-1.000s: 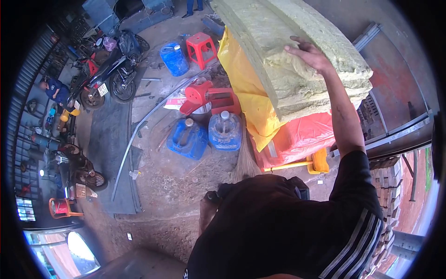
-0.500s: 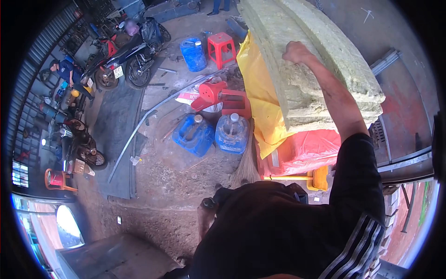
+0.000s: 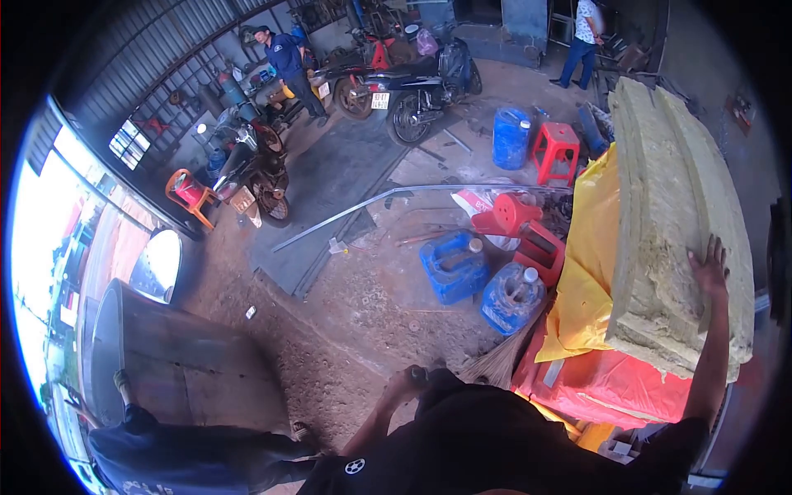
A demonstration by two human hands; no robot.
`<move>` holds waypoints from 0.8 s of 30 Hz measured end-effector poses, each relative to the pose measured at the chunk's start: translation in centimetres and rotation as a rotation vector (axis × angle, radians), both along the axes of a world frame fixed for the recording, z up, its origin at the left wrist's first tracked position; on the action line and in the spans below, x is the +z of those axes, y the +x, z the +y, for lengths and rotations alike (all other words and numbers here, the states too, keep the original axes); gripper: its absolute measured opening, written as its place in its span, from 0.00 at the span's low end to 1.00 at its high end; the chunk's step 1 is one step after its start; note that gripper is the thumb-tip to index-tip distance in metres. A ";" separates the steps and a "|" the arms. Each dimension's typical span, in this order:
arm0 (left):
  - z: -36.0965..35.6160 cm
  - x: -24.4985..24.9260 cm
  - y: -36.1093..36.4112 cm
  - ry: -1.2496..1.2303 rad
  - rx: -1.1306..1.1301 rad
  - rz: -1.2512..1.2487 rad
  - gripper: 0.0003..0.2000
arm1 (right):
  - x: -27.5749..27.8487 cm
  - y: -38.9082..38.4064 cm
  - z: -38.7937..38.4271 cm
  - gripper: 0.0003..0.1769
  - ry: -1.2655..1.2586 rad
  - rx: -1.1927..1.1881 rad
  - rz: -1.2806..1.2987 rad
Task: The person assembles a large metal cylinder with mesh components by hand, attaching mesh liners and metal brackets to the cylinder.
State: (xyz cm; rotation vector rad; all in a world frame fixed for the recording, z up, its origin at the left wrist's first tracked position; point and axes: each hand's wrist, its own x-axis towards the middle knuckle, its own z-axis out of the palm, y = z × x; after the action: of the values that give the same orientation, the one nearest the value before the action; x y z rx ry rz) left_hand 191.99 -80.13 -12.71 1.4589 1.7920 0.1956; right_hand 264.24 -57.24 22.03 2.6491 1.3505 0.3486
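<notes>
My right hand (image 3: 709, 266) lies with fingers spread on top of thick yellowish mineral wool slabs (image 3: 660, 190). The slabs are stacked on a bundle in red plastic (image 3: 635, 381), and a yellow plastic sheet (image 3: 584, 272) hangs down their left side. At waist height, away from the stack, my left hand (image 3: 404, 384) is closed, with something dark at its fingers that I cannot make out. Two blue jerrycans, one (image 3: 454, 268) beside the other (image 3: 512, 297), stand on the floor left of the stack, near a broom (image 3: 499, 356).
Behind the jerrycans are an overturned red plastic stool (image 3: 528, 227), an upright red stool (image 3: 556, 153) and another blue can (image 3: 511, 139). A long metal strip (image 3: 346, 210) crosses the floor. A co-worker (image 3: 190, 454) is beside a curved metal sheet (image 3: 194, 355); motorbikes (image 3: 412, 95) stand farther back.
My view has swung left, bringing the co-worker at lower left into sight. My right hand has gone from a closed, bent grip on the slabs to lying spread on them.
</notes>
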 end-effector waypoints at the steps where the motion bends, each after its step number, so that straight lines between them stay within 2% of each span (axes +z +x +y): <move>1: 0.3 0.1 -0.2 -0.007 0.028 -0.017 0.19 | 0.6 -1.8 -0.7 0.51 0.000 0.003 -0.047; 4: -0.1 0.0 0.3 0.033 0.070 -0.008 0.20 | -1.7 5.9 1.4 0.50 0.086 0.151 0.078; 5: 0.0 -1.0 0.0 0.053 0.039 -0.015 0.20 | -2.2 9.1 1.6 0.48 0.152 0.272 0.157; 7: -0.2 -1.4 0.3 0.076 0.018 -0.026 0.21 | -3.1 12.2 0.8 0.47 0.118 0.194 0.076; 8: -0.3 -0.7 0.7 0.039 0.058 -0.036 0.20 | -3.1 12.7 1.0 0.46 0.081 0.109 -0.003; 9: -0.5 -0.2 0.9 0.000 0.096 -0.043 0.20 | -1.0 8.6 -0.3 0.45 0.089 0.104 0.010; 10: -1.0 -1.5 0.7 -0.001 0.104 -0.044 0.20 | -1.5 9.7 0.1 0.45 0.089 0.112 0.010; 12: -1.5 -2.6 0.7 0.026 -0.035 -0.026 0.26 | -1.6 10.8 0.5 0.42 0.091 0.208 -0.013; 16: -2.4 -2.6 1.3 -0.009 -0.080 0.014 0.27 | -0.7 10.9 0.2 0.38 0.082 0.223 0.057; 18: -2.5 -3.0 1.5 -0.035 -0.130 0.025 0.28 | -0.8 11.2 0.4 0.32 0.204 0.292 0.055; 22: -3.1 -4.4 1.1 -0.029 -0.112 -0.026 0.28 | 0.6 15.6 1.9 0.35 0.176 0.283 0.086; 24: -3.2 -6.1 0.7 -0.020 -0.176 0.072 0.26 | 1.2 18.2 2.9 0.37 0.156 0.276 0.109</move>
State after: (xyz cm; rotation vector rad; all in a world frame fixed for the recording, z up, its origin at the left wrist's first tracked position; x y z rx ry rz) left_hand 192.74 -83.29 -18.78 1.6179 1.7061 0.0359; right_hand 282.43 -54.38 23.19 2.6376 1.8006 0.3590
